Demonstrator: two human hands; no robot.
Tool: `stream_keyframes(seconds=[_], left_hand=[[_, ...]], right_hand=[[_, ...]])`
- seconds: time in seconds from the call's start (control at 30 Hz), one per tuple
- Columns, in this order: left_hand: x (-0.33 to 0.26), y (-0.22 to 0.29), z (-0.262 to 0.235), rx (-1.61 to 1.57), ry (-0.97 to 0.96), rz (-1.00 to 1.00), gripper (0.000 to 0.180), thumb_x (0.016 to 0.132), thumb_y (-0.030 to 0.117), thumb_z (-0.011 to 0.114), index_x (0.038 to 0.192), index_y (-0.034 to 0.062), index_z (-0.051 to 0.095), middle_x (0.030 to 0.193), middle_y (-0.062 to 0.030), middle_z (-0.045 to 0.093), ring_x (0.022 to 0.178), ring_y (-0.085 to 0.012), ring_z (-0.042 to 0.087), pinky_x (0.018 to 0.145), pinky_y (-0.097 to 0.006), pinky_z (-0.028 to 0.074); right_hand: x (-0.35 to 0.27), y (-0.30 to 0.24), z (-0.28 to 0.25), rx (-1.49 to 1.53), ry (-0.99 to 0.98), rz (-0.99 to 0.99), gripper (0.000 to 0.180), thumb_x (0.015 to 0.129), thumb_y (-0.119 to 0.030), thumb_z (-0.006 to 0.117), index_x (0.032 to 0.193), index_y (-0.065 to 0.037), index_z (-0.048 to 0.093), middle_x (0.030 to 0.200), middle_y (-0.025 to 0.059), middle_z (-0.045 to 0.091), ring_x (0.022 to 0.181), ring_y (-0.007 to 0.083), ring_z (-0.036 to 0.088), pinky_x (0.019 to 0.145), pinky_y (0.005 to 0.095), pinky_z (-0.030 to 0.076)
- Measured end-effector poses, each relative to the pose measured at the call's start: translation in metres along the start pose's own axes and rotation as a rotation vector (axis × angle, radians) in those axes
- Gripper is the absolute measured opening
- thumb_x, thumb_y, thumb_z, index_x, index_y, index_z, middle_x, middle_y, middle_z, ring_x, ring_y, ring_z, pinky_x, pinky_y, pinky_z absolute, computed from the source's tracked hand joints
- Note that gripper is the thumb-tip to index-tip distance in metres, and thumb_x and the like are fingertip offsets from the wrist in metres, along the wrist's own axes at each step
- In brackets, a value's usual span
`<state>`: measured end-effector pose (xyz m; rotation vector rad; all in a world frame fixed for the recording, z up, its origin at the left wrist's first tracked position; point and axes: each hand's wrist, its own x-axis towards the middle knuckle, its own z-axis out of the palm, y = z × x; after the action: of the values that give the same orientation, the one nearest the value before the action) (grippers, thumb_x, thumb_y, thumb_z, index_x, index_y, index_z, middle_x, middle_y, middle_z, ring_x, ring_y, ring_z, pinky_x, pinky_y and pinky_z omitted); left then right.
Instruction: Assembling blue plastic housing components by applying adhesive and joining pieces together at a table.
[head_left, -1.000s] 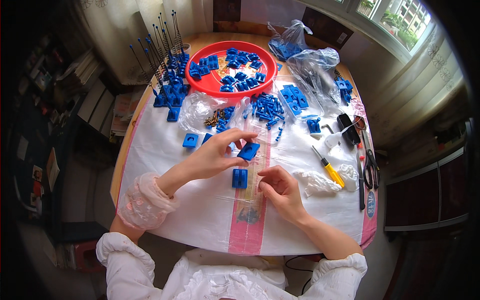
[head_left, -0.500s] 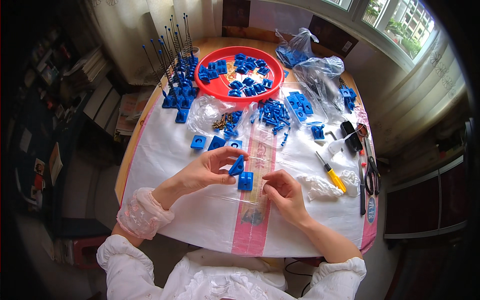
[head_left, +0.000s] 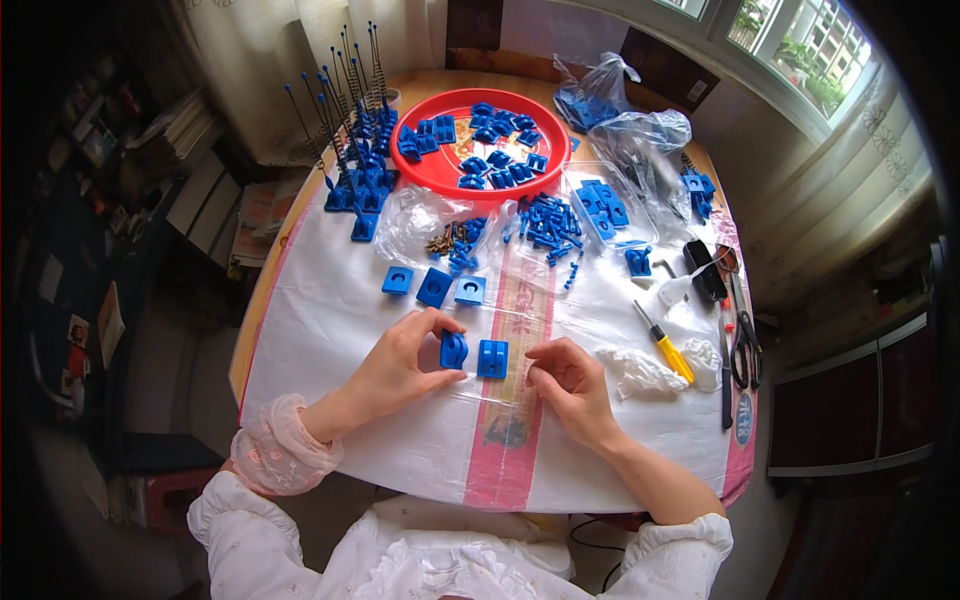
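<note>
Currently, I log the following from the head view.

Held part: small blue plastic piece [head_left: 453, 349], pinched between thumb and fingers of the left hand [head_left: 400, 365], standing on edge on the white table cover [head_left: 330, 330] just before the person.
Axis: I cannot tell its long axis; its curved face is toward the camera.
Neighbour part: square blue block [head_left: 491, 358] lies flat just beside it, between the two hands.
Right hand [head_left: 566, 385]: fingers curled together, tips near the block; whether they pinch anything I cannot tell.
Loose row: three blue squares [head_left: 433, 286] lie farther up the cover.
Containers: red round tray [head_left: 440, 175] holds many blue pieces; clear plastic bags [head_left: 640, 140] hold more blue parts; an open clear bag [head_left: 420, 220] holds brass-coloured screws.
Tools: yellow-handled screwdriver [head_left: 664, 343] and scissors [head_left: 742, 350] to the right.
Change: a second ago the left hand held the piece higher and farther up the cover; it has come down beside the block.
</note>
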<state>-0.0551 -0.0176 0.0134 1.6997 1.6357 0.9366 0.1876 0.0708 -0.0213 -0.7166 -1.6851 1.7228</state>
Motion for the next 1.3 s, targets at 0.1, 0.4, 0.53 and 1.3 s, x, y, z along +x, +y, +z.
stream_keyframes(seconds=[0.1,0.4,0.53,1.3], left_hand=[[0.001,-0.007,0.005,0.059,0.037,0.086,0.046,0.072,0.01,0.082,0.11,0.003,0.057,0.106,-0.0109,0.06,0.104,-0.0264,0.057,0.091,-0.035,0.048],[-0.002,-0.012,-0.003,0.143,0.043,0.156,0.053,0.069,0.008,0.083,0.116,0.0036,0.058,0.111,-0.0113,0.061,0.104,-0.0278,0.058,0.093,-0.037,0.047],[-0.002,-0.013,-0.002,0.171,0.045,0.166,0.051,0.069,0.008,0.083,0.114,0.0031,0.06,0.11,-0.0124,0.062,0.105,-0.0285,0.058,0.094,-0.037,0.046],[0.105,-0.023,-0.059,0.568,0.276,0.067,0.009,0.08,0.012,0.07,0.082,0.003,0.072,0.092,-0.0137,0.067,0.095,-0.0285,0.062,0.084,-0.037,0.049]], right_hand=[[0.0,0.0,0.0,-0.01,-0.004,0.007,0.017,0.09,0.003,0.057,0.107,0.004,0.058,0.091,0.0061,0.066,0.087,0.0092,0.063,0.078,0.0246,0.051],[-0.001,0.005,-0.001,-0.003,0.002,0.019,0.015,0.09,0.003,0.058,0.104,0.003,0.06,0.092,0.0054,0.067,0.087,0.0083,0.063,0.077,0.0231,0.05],[0.0,0.003,0.0,-0.008,0.005,0.025,0.014,0.089,0.003,0.059,0.103,0.003,0.062,0.092,0.0052,0.067,0.087,0.0079,0.062,0.077,0.0228,0.05],[0.0,0.002,0.0,-0.03,-0.018,0.018,0.014,0.088,0.005,0.056,0.102,0.005,0.062,0.093,0.0075,0.068,0.09,0.0112,0.065,0.08,0.0245,0.052]])
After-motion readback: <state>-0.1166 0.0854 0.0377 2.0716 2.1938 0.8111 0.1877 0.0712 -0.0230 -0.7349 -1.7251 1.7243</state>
